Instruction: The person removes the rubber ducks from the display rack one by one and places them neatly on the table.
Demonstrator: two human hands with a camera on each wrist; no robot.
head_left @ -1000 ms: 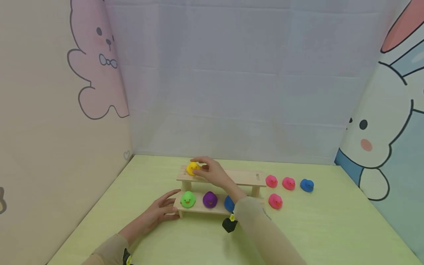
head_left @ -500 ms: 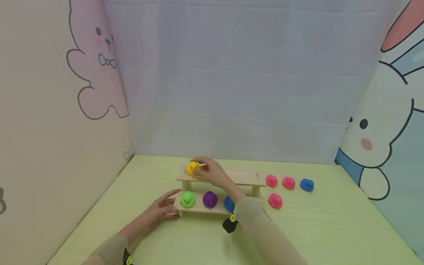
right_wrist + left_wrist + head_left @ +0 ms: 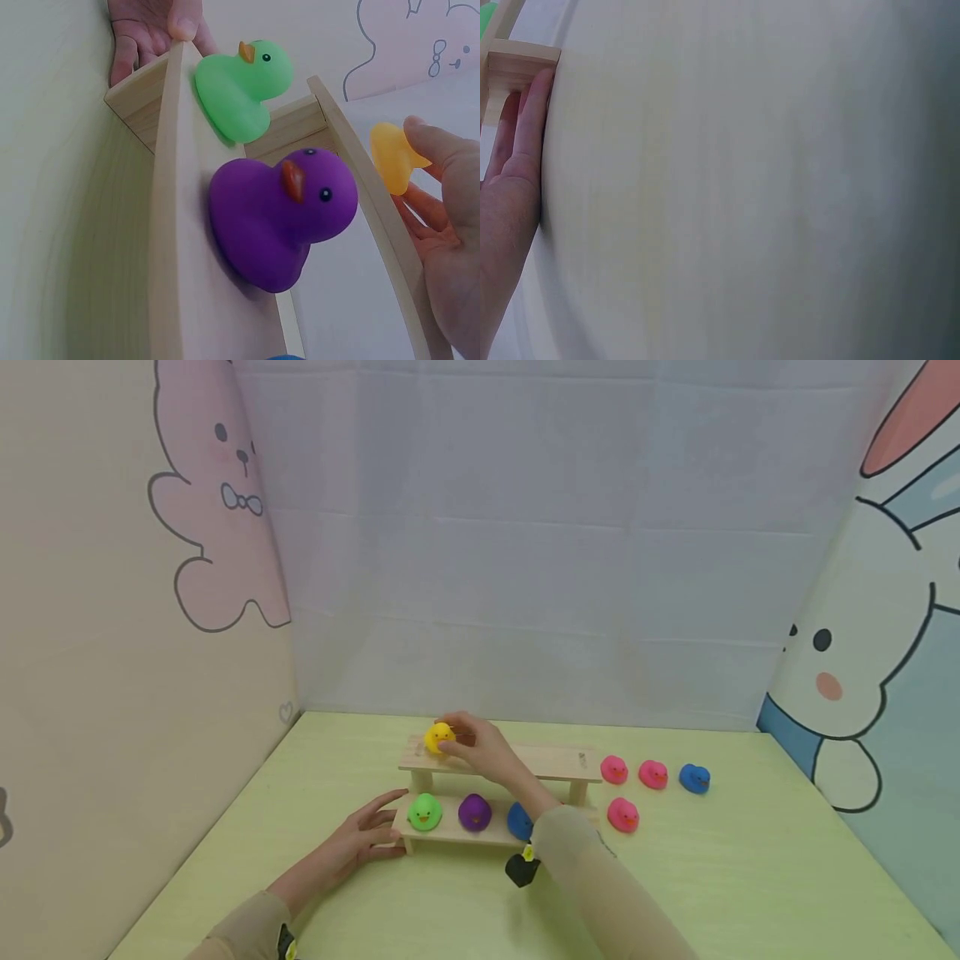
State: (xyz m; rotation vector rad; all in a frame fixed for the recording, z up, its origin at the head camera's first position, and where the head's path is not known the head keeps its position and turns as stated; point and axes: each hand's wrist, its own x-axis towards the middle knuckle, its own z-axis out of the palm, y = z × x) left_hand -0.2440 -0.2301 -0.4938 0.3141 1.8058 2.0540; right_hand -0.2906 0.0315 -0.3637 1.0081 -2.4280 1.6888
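My right hand (image 3: 483, 753) pinches a yellow rubber duck (image 3: 438, 738) between thumb and fingers, at the left end of the upper shelf (image 3: 547, 762) of a two-step wooden stand. Straight fingers of my left hand (image 3: 352, 843) touch the left end of the lower shelf (image 3: 450, 837); the right wrist view has its thumb on the shelf corner. On that lower shelf sit a green duck (image 3: 244, 90), a purple duck (image 3: 281, 217) and a blue duck (image 3: 519, 820), the last partly behind my right forearm. The shelf's right part is mostly hidden by my sleeve.
Right of the stand, pink ducks (image 3: 614, 769) (image 3: 653, 774) (image 3: 623, 815) and another blue duck (image 3: 694, 778) rest on the pale green table (image 3: 750, 877). A white cloth wall (image 3: 525, 543) stands behind, with cartoon-printed side walls.
Over the last half second my right hand has shifted slightly up and right with the yellow duck in its fingers. My left hand stays at the stand's end.
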